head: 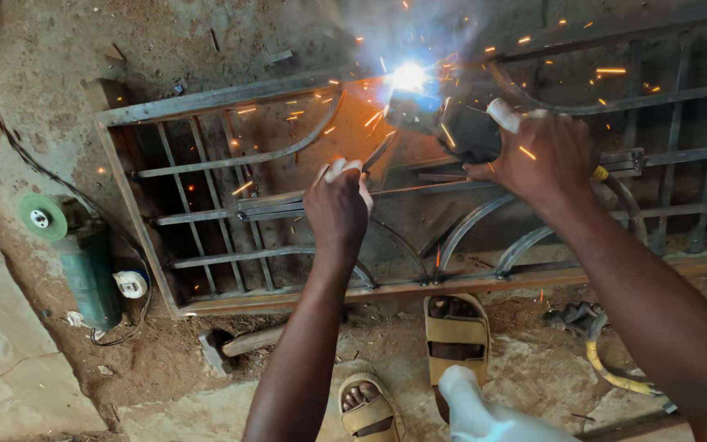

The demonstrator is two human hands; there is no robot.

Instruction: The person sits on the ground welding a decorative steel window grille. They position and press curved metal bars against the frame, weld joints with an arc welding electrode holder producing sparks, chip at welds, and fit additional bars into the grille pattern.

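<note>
Dim, warm daylight; a blown-out welding arc [409, 78] glares amid smoke and sparks.

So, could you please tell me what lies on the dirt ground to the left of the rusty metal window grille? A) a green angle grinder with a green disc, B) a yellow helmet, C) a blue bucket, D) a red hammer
A: a green angle grinder with a green disc lies on the dirt beside the left edge of the rusty metal window grille, its cable trailing off, away from both hands.
</note>
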